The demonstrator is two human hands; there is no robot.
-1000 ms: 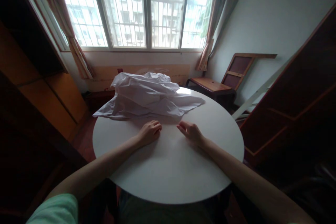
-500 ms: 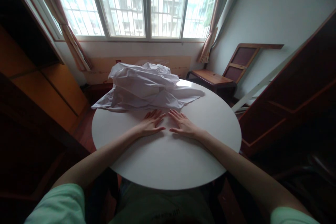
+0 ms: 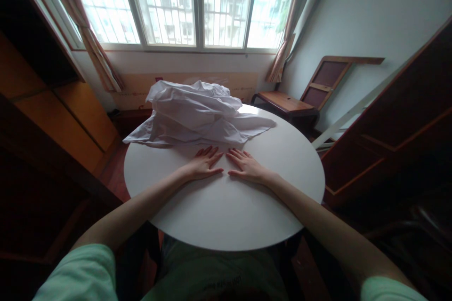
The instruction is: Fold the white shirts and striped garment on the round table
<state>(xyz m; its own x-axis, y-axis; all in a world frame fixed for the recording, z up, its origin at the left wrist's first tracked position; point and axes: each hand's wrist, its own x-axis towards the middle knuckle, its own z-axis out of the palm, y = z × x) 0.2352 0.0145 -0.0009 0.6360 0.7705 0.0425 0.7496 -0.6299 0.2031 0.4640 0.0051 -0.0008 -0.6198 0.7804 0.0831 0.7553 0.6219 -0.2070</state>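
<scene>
Since a second ago we have uncurled both hands: our left hand and right hand lie flat, fingers spread, on the white table, fingertips near the crumpled white cloth.

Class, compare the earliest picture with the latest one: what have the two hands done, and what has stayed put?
Both hands uncurled: the left hand and right hand now lie flat, fingers spread, on the round white table, closer together. Nothing was grasped. The crumpled white garment stayed put.
</scene>
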